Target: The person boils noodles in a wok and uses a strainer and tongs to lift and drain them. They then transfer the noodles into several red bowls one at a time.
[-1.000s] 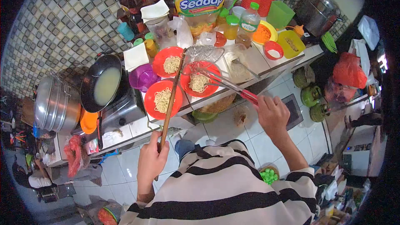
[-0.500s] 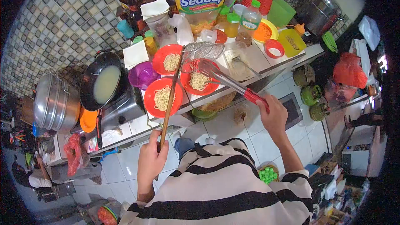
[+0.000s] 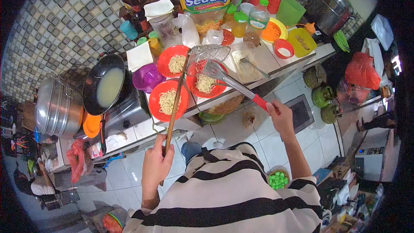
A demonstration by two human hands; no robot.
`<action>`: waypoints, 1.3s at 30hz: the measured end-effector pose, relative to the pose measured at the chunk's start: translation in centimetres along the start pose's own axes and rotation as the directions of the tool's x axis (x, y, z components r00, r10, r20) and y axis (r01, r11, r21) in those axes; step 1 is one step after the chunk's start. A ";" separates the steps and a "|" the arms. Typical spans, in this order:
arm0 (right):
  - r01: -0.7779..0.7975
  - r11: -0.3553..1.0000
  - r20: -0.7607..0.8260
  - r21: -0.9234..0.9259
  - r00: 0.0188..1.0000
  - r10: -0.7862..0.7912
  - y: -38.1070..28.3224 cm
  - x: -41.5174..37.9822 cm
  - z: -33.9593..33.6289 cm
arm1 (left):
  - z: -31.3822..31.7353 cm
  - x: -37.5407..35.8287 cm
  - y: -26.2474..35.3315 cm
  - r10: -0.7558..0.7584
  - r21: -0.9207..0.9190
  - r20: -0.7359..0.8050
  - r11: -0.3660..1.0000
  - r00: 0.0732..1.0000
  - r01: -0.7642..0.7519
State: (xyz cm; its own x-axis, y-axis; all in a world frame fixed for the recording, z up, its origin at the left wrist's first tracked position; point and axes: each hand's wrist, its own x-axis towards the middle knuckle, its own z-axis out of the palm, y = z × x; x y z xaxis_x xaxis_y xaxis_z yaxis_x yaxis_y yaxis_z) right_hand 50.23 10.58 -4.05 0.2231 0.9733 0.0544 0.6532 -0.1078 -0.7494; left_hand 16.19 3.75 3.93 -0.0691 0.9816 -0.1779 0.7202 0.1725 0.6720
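Note:
My left hand (image 3: 158,164) is closed round the wooden handle of a wire strainer (image 3: 211,53), whose mesh hangs above the red plates. In my right hand (image 3: 282,118) are metal tongs with a red grip (image 3: 235,84); their tips are over the right plate, near the strainer. Noodles lie on three red plates: the upper left one (image 3: 164,67), the front one (image 3: 155,108) and the right one (image 3: 217,89). The strainer's handle crosses in front of the front plate.
A black wok (image 3: 90,88) with cloudy liquid sits on the stove at left, beside a large steel pot (image 3: 58,108). A purple bowl (image 3: 144,77) touches the plates. Bottles, a Sedaap bag (image 3: 207,0) and a yellow-green container (image 3: 302,43) stand behind and right.
The tongs and my right hand have shifted slightly, with the hand a little lower and nearer the grip's end. My left hand and the strainer are almost where they were.

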 end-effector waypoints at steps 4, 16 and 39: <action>-0.008 1.000 0.009 0.023 1.000 0.008 0.8 -0.1 -0.5 | -0.2 0.1 0.0 -0.050 -0.012 0.016 0.999 0.999 0.050; 0.136 0.979 -0.113 -0.152 0.982 -0.154 -1.2 -1.1 0.3 | -0.1 -0.2 -0.5 0.028 -0.020 0.010 0.999 1.000 -0.027; 0.175 0.965 -0.105 -0.193 0.975 -0.198 -1.6 -1.6 1.4 | -0.2 -0.3 -0.1 0.045 0.012 -0.027 0.999 0.999 -0.044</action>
State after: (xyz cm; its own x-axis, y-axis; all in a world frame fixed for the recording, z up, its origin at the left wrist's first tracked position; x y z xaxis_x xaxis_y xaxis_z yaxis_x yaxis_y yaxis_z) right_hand 47.85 9.46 -3.83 0.1642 0.9487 0.2702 0.8093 0.0271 -0.5868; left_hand 16.03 3.49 4.02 -0.0552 0.9902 -0.1285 0.7305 0.1278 0.6709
